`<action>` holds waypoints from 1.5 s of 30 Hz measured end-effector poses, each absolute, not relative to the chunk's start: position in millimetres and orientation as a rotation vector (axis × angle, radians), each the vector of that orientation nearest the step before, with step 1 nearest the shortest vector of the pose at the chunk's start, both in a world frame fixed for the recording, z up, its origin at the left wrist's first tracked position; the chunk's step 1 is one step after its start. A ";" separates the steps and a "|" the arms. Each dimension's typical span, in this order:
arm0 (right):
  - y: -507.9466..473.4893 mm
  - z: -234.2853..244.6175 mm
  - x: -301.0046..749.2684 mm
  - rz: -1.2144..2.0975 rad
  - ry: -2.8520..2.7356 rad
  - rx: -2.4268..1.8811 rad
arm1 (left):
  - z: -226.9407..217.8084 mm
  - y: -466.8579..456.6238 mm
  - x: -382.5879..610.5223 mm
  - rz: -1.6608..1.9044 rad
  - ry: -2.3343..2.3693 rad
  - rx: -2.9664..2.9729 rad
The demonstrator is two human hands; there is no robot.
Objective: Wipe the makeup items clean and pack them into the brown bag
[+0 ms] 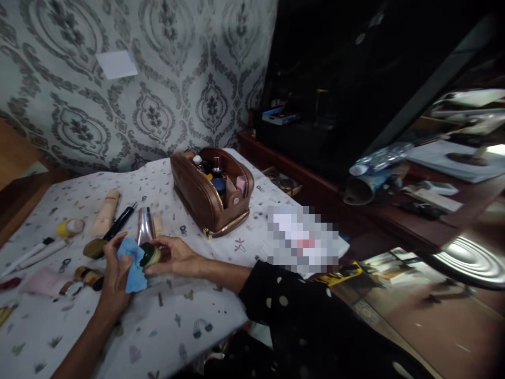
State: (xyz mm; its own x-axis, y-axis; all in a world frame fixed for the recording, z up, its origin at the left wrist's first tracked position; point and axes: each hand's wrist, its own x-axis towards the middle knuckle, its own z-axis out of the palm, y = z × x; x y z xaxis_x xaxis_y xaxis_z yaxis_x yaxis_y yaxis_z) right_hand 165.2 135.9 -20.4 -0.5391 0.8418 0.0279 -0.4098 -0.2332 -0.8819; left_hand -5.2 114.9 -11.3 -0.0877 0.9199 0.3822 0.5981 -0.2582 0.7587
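My left hand [114, 273] pinches a light blue cloth [133, 266] and presses it against a small round dark jar [150, 255]. My right hand [175, 256] grips that jar from the right side, fingers curled around it. Both hands hover just above a white patterned tablecloth [165, 316]. A brown leather toiletry bag [211, 192] stands open behind them, with several small bottles and jars inside.
Cosmetics lie on the cloth to the left: a beige tube [104, 213], a black pen-like stick [118, 223], a clear tube [145, 226], a yellow-capped item [69, 228], a pink pouch [41, 281]. A dark wooden shelf [394, 210] with clutter runs along the right.
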 end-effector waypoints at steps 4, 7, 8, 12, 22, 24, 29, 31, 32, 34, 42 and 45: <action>134.7 -9.6 170.8 1.914 -1.060 -0.641 | -9.1 107.1 1.0 1.243 1.724 1.928; 134.5 -4.7 175.0 1.896 -1.026 -0.663 | -7.7 104.3 6.6 1.214 1.737 1.918; 134.6 -4.0 176.0 1.902 -1.004 -0.663 | -7.2 104.1 8.0 1.198 1.725 1.914; 135.9 -3.9 177.1 1.977 -0.887 -0.635 | -4.5 104.6 12.0 1.202 1.640 2.004; 143.4 -16.6 174.4 1.923 -1.042 -0.616 | -6.4 104.1 4.5 1.406 1.615 2.091; 141.7 -18.7 176.6 1.866 -1.204 -0.678 | -8.0 104.7 2.0 1.317 1.480 2.288; 139.2 -23.0 180.6 1.570 -1.493 -0.755 | -10.4 107.7 -0.8 0.994 1.329 2.688; 140.2 -25.4 179.3 1.589 -1.438 -0.801 | -10.3 109.3 -1.4 1.013 1.369 2.678; 141.0 -26.7 178.0 1.620 -1.397 -0.826 | -10.3 110.4 -1.9 1.007 1.388 2.664; 142.8 -28.9 174.9 1.676 -1.313 -0.880 | -10.6 113.4 -3.8 0.971 1.407 2.636; 143.0 -21.8 173.5 1.704 -1.204 -0.842 | -13.5 121.7 -14.3 0.910 1.473 2.462; 140.0 -15.5 176.1 1.686 -1.205 -0.806 | -9.8 118.1 -12.2 0.868 1.567 2.319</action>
